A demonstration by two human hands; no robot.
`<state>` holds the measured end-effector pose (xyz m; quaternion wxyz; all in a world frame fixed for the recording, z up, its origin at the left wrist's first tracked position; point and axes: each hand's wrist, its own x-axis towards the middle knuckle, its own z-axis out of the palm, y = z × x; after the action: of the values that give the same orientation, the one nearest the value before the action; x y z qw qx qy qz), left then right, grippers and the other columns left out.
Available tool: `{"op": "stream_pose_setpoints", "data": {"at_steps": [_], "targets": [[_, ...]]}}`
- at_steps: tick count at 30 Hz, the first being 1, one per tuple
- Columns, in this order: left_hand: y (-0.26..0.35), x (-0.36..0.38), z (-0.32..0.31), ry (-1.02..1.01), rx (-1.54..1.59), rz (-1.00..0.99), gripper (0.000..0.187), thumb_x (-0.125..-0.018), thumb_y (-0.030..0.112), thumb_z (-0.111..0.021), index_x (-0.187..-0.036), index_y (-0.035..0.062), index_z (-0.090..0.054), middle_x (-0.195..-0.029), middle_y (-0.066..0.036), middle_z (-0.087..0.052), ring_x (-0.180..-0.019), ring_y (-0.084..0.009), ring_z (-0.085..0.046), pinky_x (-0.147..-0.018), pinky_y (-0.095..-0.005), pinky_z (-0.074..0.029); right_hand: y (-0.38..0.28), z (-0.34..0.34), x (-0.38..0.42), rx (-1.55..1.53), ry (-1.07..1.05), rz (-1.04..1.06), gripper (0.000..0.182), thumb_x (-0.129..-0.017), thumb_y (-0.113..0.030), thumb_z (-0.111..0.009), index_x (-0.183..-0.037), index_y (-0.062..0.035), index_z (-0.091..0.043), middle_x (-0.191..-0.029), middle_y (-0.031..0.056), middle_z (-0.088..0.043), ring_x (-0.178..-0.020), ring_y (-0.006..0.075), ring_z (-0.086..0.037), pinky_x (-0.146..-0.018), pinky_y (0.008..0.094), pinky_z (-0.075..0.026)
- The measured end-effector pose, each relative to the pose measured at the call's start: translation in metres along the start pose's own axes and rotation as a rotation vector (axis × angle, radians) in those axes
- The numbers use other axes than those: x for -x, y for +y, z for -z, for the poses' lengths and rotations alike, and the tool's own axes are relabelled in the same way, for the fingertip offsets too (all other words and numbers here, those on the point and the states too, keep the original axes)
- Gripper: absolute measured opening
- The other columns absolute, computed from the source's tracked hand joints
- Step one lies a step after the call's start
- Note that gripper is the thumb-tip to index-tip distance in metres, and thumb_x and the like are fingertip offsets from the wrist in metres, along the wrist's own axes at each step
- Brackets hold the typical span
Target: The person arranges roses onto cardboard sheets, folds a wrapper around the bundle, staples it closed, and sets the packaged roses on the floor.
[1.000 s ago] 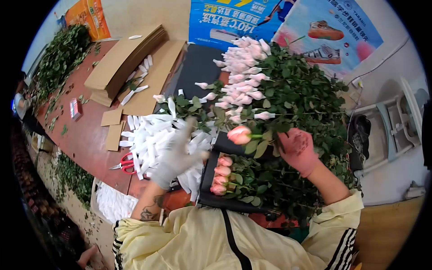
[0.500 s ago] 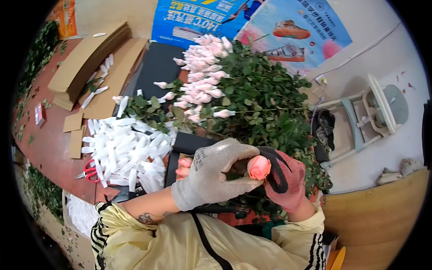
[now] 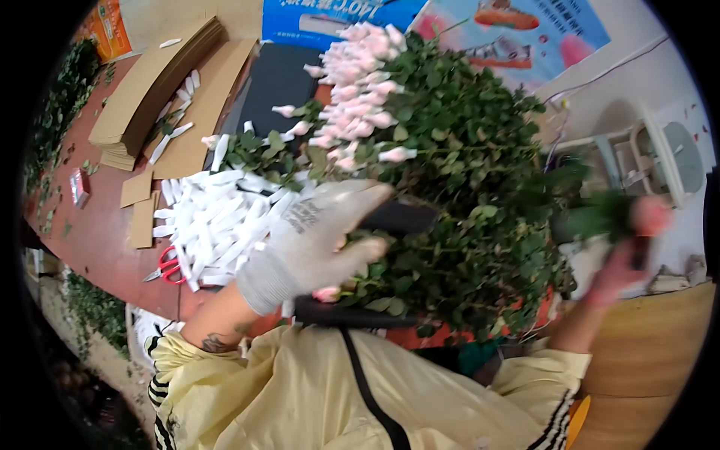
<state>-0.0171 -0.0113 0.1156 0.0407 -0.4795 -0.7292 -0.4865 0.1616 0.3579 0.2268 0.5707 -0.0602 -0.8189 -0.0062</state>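
Observation:
My left hand (image 3: 322, 236), in a grey glove, is spread with thumb and fingers apart, beside a black bar (image 3: 401, 217) over the table. Nothing shows between its fingers. Far out at the right is my right hand (image 3: 619, 270), in a red and black glove and smeared by motion, with its fingers around a pink rose (image 3: 651, 216) whose leaves blur to the left. A pink bloom (image 3: 327, 293) lies below my left wrist. White sleeves (image 3: 217, 217) are heaped left of my left hand.
Wrapped pale pink roses (image 3: 360, 97) lie at the back, their leafy stems (image 3: 472, 172) spreading right. Red scissors (image 3: 169, 265), cardboard strips (image 3: 154, 94) and a small box (image 3: 79, 187) are at the left. A white chair (image 3: 660, 161) stands at the right.
My right hand has swung far to the right with the rose, away from my left hand. My left hand has moved left and opened. The view has shifted slightly.

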Motion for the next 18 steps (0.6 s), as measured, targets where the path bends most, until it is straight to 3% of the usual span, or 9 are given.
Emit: {"op": "stream_pose_setpoints", "data": {"at_steps": [2,4,7,8,10,11,12,14,18], "targets": [[-0.024,0.03,-0.002,-0.305,-0.079,0.151,0.052,-0.075,0.018,-0.064,-0.12,-0.0018,-0.049,-0.115,-0.02,-0.054,-0.108,-0.0346,-0.051,-0.094,-0.0409,-0.039,-0.019,0.04,-0.067,-0.19,0.081,0.087,0.031,-0.083,-0.01,-0.058,-0.111,0.0023,-0.054,-0.1,0.0108,-0.062,-0.089,0.0196,-0.058,-0.076,0.0336,-0.048],[-0.031,0.053,-0.025,-0.35,-0.142,0.157,0.053,-0.077,0.023,-0.062,-0.122,-0.001,-0.048,-0.12,-0.021,-0.052,-0.113,-0.0346,-0.049,-0.097,-0.0415,-0.036,-0.044,0.07,-0.099,-0.305,0.065,0.21,0.036,-0.084,-0.014,-0.059,-0.115,0.0036,-0.052,-0.102,0.0118,-0.062,-0.093,0.0209,-0.058,-0.077,0.0362,-0.049],[-0.036,0.068,-0.059,-0.386,-0.286,0.189,0.056,-0.082,0.033,-0.057,-0.126,-0.0003,-0.046,-0.129,-0.022,-0.045,-0.122,-0.035,-0.041,-0.102,-0.0422,-0.031,-0.068,0.05,-0.032,-0.057,0.133,0.057,0.035,-0.084,-0.023,-0.06,-0.102,0.0073,-0.058,-0.091,0.0155,-0.064,-0.088,0.0252,-0.061,-0.076,0.0346,-0.049],[-0.037,0.067,-0.07,-0.382,-0.371,0.221,0.059,-0.084,0.038,-0.054,-0.128,-0.0004,-0.044,-0.133,-0.022,-0.041,-0.126,-0.0353,-0.036,-0.105,-0.0425,-0.027,-0.087,0.02,-0.008,-0.177,-0.197,0.124,0.031,-0.078,-0.015,-0.063,-0.1,0.0067,-0.059,-0.088,0.0153,-0.062,-0.084,0.0258,-0.061,-0.069,0.0354,-0.05],[-0.04,0.068,-0.082,-0.451,-0.355,0.297,0.066,-0.084,0.045,-0.051,-0.13,-0.002,-0.04,-0.139,-0.023,-0.033,-0.131,-0.037,-0.027,-0.108,-0.0433,-0.021,-0.125,-0.038,0.024,-0.254,-0.62,0.594,0.034,-0.069,-0.004,-0.069,-0.099,0.0046,-0.058,-0.096,0.015,-0.059,-0.083,0.0246,-0.06,-0.063,0.0358,-0.05],[-0.039,0.071,-0.085,-0.48,-0.424,0.291,0.068,-0.083,0.046,-0.051,-0.129,-0.0028,-0.041,-0.138,-0.023,-0.035,-0.131,-0.0358,-0.028,-0.108,-0.0423,-0.022,-0.132,-0.068,0.063,-0.33,-0.68,0.534,0.032,-0.071,-0.006,-0.066,-0.102,-0.0032,-0.06,-0.103,0.014,-0.057,-0.082,0.0237,-0.06,-0.062,0.0328,-0.05],[-0.04,0.074,-0.088,-0.504,-0.493,0.291,0.069,-0.082,0.047,-0.052,-0.128,-0.0037,-0.043,-0.137,-0.023,-0.036,-0.131,-0.0346,-0.029,-0.108,-0.0413,-0.022,-0.147,-0.086,0.093,-0.156,-0.526,0.749,0.034,-0.069,-0.007,-0.064,-0.102,-0.0018,-0.059,-0.107,0.0146,-0.06,-0.086,0.0257,-0.061,-0.076,0.0341,-0.047],[-0.041,0.082,-0.09,-0.518,-0.469,0.297,0.073,-0.081,0.049,-0.052,-0.13,-0.0045,-0.041,-0.136,-0.023,-0.036,-0.132,-0.035,-0.028,-0.109,-0.0412,-0.02,-0.175,-0.114,0.113,-0.209,-1.058,0.597,0.036,-0.072,-0.015,-0.061,-0.107,-0.0102,-0.059,-0.106,0.0151,-0.06,-0.083,0.0266,-0.061,-0.073,0.0328,-0.047],[-0.04,0.085,-0.089,-0.532,-0.472,0.258,0.069,-0.081,0.047,-0.052,-0.126,-0.0055,-0.045,-0.135,-0.023,-0.038,-0.131,-0.0353,-0.03,-0.109,-0.0412,-0.02,-0.168,-0.159,0.178,-0.192,-0.91,0.738,0.038,-0.073,-0.019,-0.056,-0.111,-0.0173,-0.058,-0.105,0.0148,-0.06,-0.081,0.0263,-0.061,-0.073,0.0325,-0.047]]}}
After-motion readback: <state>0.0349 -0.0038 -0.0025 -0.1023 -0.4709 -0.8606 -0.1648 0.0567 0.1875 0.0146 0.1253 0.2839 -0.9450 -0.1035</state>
